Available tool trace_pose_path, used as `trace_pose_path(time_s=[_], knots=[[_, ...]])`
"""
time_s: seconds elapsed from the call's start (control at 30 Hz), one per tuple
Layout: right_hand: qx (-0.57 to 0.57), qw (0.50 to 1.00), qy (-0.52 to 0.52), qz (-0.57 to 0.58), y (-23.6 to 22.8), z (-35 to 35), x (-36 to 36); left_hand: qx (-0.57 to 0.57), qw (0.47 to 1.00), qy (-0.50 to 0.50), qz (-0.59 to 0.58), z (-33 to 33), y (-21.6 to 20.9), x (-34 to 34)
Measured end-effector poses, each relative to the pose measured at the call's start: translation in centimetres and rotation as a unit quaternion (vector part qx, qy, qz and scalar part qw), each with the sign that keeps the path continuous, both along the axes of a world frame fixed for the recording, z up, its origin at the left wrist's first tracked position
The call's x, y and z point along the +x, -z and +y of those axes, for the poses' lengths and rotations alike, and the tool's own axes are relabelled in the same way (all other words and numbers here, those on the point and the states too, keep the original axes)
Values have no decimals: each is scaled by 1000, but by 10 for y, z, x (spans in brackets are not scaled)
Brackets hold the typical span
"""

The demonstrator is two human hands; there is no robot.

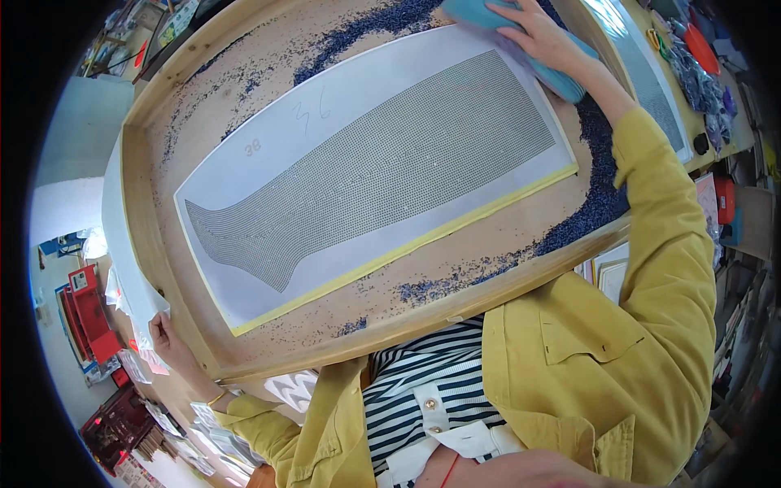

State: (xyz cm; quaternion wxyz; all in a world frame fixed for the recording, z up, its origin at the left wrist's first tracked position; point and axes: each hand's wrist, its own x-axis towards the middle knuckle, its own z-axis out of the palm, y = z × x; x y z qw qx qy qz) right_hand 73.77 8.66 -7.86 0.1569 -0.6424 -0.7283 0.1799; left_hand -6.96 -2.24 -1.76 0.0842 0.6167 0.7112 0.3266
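Note:
A white sheet (260, 183) with a long area of tiny dotted holes and a yellow strip along its near edge lies in a large wooden tray (455, 313). Tiny dark-blue beads (598, 199) are heaped around it, mostly at the far side and the right. My right hand (547, 39) has its fingers over a soft blue pad (561, 80), which rests on the sheet's far right corner. My left hand (172, 343) is at the tray's left wall, fingers curled beside the corner of a white panel (150, 301); what they grip is partly hidden.
The tray's raised wooden rim runs close to my body. Beyond its right end stands a table with an orange-red round object (701, 49) and clear plastic bags (704, 93). Red containers (91, 313) and papers are at the left.

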Motion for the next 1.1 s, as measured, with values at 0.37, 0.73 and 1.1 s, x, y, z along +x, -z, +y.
trace_pose_path(time_s=[0.37,0.73,1.1], knots=[[179,977,13,-113,-17,19,-3,3,1000,21,-10,3,4,-4],[72,974,211,-26,-19,-83,5,0,1000,-12,-10,-2,-3,-3],[193,964,164,-77,-5,-191,-17,-15,1000,3,-14,8,1,-7]])
